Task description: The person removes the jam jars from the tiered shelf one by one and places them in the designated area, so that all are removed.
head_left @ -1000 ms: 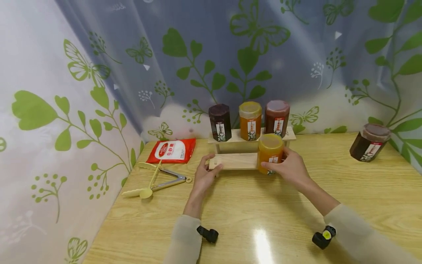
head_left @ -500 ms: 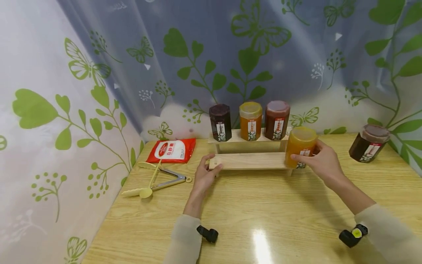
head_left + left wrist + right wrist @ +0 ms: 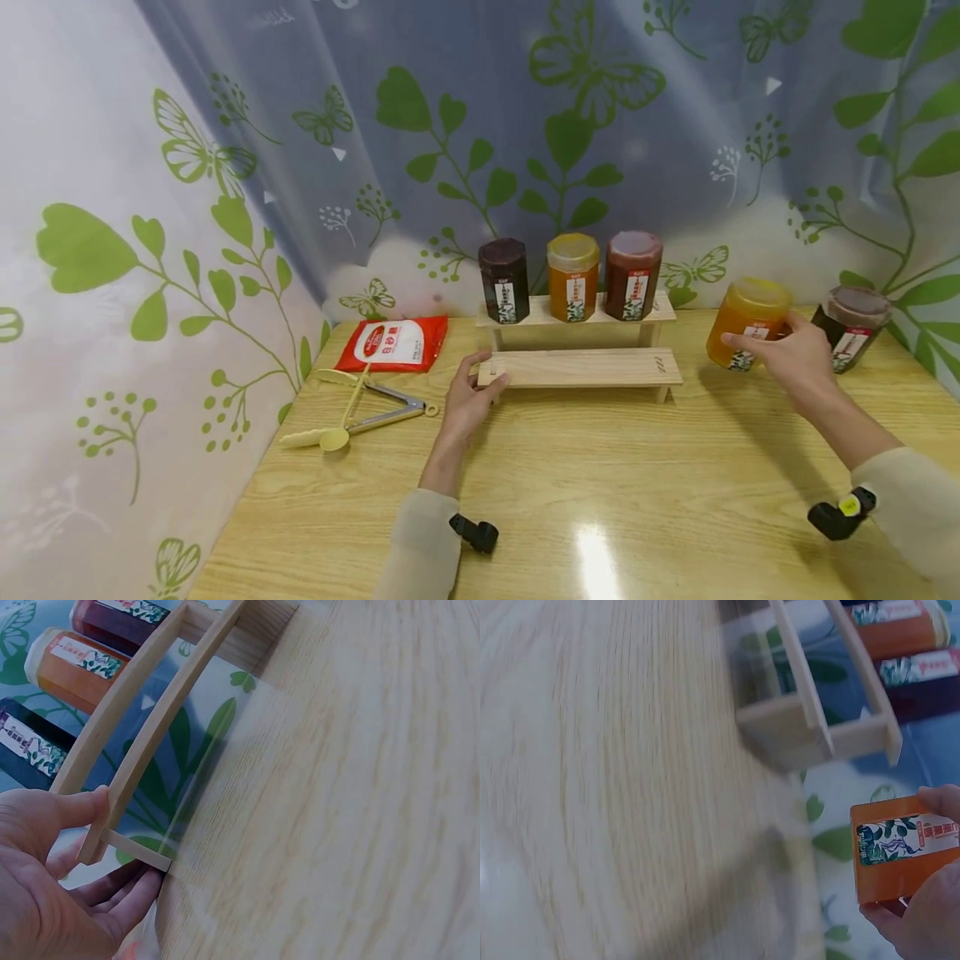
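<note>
Jar (image 3: 738,321) in right grip (image 3: 799,357) (orange-filled)

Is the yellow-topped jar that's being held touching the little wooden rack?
No, the jar is off to the right of the wooden rack, with a visible gap between them.

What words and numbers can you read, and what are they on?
"白砂糖": red print, slightly blurred, on the flat red-and-white plastic bag.
That bag's red oval logo: too small.
Labels on the octagonal amber jar in the right hand, octagonal blackish jar, orange jar and dark-red jar on the pale wooden rack, octagonal dark jar far right: too blurred.
</note>
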Demonstrator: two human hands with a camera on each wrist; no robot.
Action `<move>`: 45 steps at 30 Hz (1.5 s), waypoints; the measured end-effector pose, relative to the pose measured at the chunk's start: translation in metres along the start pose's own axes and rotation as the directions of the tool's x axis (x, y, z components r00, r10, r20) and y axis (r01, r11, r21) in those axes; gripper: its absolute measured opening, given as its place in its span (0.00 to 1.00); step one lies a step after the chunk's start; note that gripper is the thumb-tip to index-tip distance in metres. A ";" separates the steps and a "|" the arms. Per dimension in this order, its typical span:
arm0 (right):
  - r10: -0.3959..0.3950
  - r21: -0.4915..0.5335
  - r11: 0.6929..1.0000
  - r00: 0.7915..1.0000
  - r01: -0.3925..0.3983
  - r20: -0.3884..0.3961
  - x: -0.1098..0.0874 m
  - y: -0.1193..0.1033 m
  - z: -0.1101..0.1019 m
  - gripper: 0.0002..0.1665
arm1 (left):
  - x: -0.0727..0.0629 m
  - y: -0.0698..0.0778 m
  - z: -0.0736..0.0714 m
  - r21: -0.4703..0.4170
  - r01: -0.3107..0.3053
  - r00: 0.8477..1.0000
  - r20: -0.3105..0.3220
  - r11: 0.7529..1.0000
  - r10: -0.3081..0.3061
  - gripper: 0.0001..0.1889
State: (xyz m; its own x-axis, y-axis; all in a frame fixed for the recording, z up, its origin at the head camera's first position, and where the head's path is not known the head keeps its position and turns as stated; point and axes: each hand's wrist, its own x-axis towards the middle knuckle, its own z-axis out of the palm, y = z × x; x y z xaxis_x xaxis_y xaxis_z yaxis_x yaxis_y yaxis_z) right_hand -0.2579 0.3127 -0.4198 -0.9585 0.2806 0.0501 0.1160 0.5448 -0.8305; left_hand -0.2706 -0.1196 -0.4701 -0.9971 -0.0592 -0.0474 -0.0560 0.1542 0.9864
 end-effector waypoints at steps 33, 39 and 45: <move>0.055 0.005 0.998 0.998 -0.055 -0.041 0.039 0.057 -0.006 0.55 | -0.001 -0.002 0.000 0.007 0.004 1.000 -0.007 1.000 -0.003 0.29; 0.046 -0.020 0.999 0.998 -0.047 -0.037 0.043 0.058 -0.007 0.55 | 0.000 -0.003 0.000 0.010 0.005 1.000 0.003 1.000 -0.005 0.30; 0.015 -0.017 1.000 1.000 -0.015 -0.004 0.046 0.060 -0.008 0.55 | 0.001 -0.001 -0.001 0.013 -0.001 1.000 0.003 1.000 0.001 0.29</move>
State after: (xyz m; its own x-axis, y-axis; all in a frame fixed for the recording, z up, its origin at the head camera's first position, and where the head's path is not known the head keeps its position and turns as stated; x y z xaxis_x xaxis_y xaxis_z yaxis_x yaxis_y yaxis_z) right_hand -0.2928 0.3651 -0.4627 -0.9555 0.2923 0.0400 0.1350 0.5536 -0.8218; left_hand -0.2712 -0.1205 -0.4713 -0.9973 -0.0559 -0.0471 -0.0558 0.1668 0.9844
